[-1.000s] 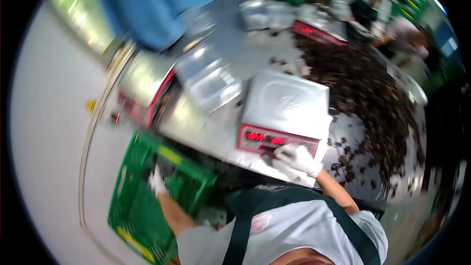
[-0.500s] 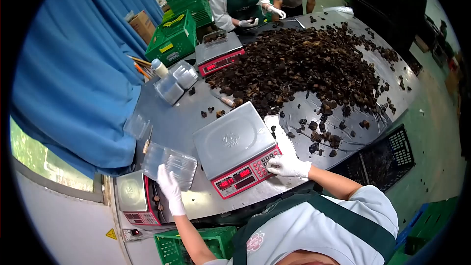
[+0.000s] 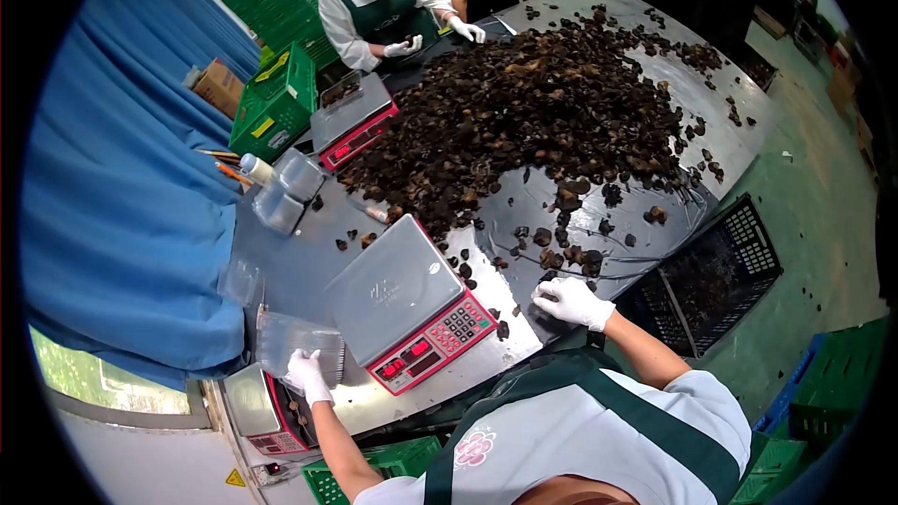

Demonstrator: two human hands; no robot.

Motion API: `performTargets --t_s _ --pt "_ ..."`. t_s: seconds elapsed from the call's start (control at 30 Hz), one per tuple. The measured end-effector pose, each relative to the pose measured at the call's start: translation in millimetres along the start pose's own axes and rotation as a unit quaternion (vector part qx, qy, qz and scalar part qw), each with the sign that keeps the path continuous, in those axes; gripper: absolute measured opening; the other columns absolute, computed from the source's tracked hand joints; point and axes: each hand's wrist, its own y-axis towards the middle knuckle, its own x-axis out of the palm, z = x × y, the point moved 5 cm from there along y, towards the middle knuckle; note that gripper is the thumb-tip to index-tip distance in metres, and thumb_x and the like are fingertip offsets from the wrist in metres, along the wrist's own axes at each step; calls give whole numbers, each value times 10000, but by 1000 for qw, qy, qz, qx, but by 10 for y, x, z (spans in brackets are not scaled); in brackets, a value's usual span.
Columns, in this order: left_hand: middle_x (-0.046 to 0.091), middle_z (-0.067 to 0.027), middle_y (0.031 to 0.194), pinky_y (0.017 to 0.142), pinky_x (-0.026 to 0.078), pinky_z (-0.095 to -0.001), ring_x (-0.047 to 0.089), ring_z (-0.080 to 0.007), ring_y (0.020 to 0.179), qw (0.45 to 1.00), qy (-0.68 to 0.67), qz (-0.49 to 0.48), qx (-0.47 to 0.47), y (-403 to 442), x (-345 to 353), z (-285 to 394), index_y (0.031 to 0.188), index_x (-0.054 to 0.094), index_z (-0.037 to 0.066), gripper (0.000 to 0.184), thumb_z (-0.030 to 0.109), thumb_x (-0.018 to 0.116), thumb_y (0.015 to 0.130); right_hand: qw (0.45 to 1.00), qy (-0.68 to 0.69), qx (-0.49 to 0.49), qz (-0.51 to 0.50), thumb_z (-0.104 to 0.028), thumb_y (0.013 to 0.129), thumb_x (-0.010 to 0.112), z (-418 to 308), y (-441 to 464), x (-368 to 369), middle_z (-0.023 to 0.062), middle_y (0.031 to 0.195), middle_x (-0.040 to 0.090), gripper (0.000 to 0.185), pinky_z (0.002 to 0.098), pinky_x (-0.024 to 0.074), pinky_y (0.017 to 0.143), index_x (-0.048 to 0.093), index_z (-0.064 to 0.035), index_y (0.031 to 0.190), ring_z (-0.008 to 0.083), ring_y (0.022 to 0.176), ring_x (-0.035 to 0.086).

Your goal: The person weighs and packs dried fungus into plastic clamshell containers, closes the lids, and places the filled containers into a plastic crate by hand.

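White-gloved left hand point(image 3: 306, 374) touches clear containers point(image 3: 281, 335) left of the central scale point(image 3: 398, 290); right hand point(image 3: 575, 304) lies right; whether fingers point(image 3: 550, 292) grasp is unclear.

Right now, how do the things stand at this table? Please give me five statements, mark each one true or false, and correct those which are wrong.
1. The left hand is at the clear plastic containers. True.
2. The right hand is on the keypad of the middle scale. False: it is to the right of that scale, beside scattered dark brown pieces.
3. The big heap lies on the middle scale. False: it lies on the table, and the scale's platform is bare.
4. The co-worker in the green apron across the table wears white gloves. True.
5. The curtain is red. False: it is blue.
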Motion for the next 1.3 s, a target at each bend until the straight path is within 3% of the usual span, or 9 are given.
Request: performTargets --t_s 0.13,0.27,0.53,0.67,0.8,0.9,1.03,1.17,1.3 --pt "634 -134 688 611 455 -396 556 -258 595 997 7 3 -77 194 -238 -52 696 601 30 260 205 794 703 999 21 18 15 -283 856 570 242 -70 -154 124 756 637 177 413 492 638 629 -117 881 317 713 621" --pt "650 -89 833 698 476 -342 589 -230 700 966 -136 219 27 -9 -781 661 831 645 31 182 195 716 793 999 4 18 29 -275 852 567 466 -125 -310 120 761 630 170 417 489 636 628 -118 869 311 717 618" --pt "576 -154 1221 922 432 -375 544 -288 1068 945 -119 -134 274 -765 557 1967 801 662 75 228 285 734 747 992 -61 109 -2 -306 824 609 908 -218 -715 115 802 650 228 398 497 683 639 -98 913 301 783 624" --pt "533 -178 1286 971 403 -404 508 -314 1153 957 -56 -185 217 -1008 441 2200 910 662 77 362 378 748 728 986 -102 123 49 -313 735 716 1189 -331 -822 97 829 646 327 396 502 723 626 -95 961 297 839 614" --pt "439 -203 1372 1021 359 -454 441 -375 1228 932 -88 10 353 -1484 112 2770 1152 587 68 559 307 790 689 976 -159 125 83 -315 654 782 1354 -404 -938 92 1149 553 630 395 504 793 534 -79 1183 302 962 561" --pt "399 -227 1399 1066 310 -474 393 -389 1277 877 -252 -82 401 -2236 267 3374 1250 513 15 723 293 817 656 972 -167 163 24 -334 654 787 1517 -443 -869 123 1278 478 766 399 502 833 455 -68 1291 320 1034 530" --pt "110 -277 1509 1120 175 -504 157 -439 1389 860 -156 -271 403 -3127 1033 3813 1452 228 45 1083 461 802 634 968 -180 175 -1 -331 662 789 1613 -490 -812 146 1342 434 825 405 500 857 402 -68 1342 334 1082 507" --pt "62 -276 1517 1084 108 -611 93 -466 1390 862 -124 -269 411 -3443 1469 4187 1477 182 81 1172 581 771 595 980 -122 159 8 -305 681 777 1805 -532 -850 167 1379 427 803 406 457 934 399 -51 1342 342 1145 495" --pt "56 -255 1525 1097 113 -587 87 -440 1402 856 -177 -223 432 -3385 1650 4591 1473 197 88 1110 544 762 633 988 -88 125 -10 -285 676 785 1974 -552 -876 184 1389 426 807 367 420 993 402 -51 1346 316 1217 481"
